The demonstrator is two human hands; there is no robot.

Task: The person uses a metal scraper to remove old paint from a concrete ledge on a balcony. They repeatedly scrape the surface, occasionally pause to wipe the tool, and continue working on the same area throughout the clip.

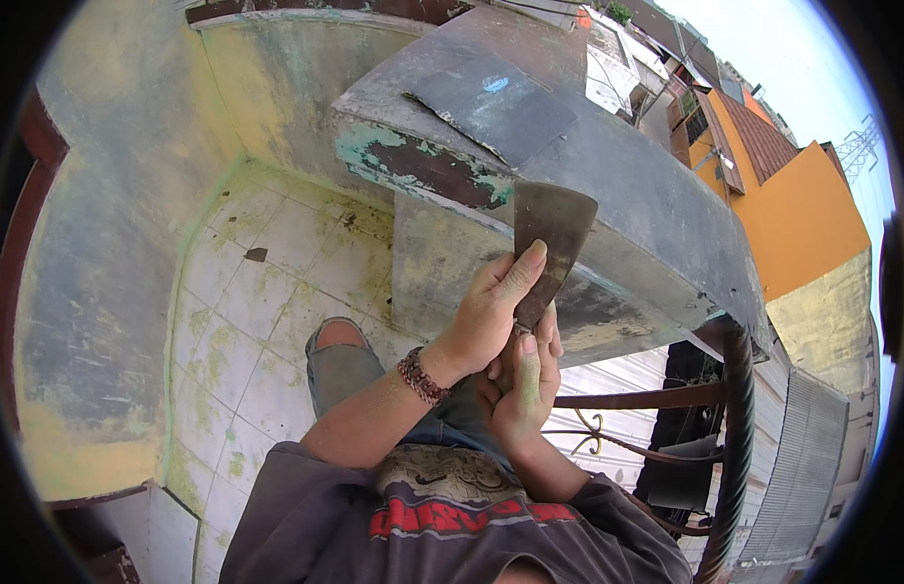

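Both of my hands hold a putty knife (554,229) upright in front of me, its wide dull-grey blade pointing away. My left hand (486,311), with a brown braided bracelet at the wrist, grips the lower blade, thumb pressed flat on its face. Closed around the handle just below is my right hand (525,394); the fingers hide most of the handle. Pale dust coats the fingers of both hands. Beyond the blade is a grey ledge (656,209), whose near edge has a bare dark patch (428,165) ringed with flaking green paint.
A dark flat sheet (496,107) with a torn edge lies on top of the ledge. Paint flakes are scattered over the white tile floor (248,360). A patchy grey-yellow wall (111,282) rises at left. On the right stands a twisted metal post (736,428) with railing bars.
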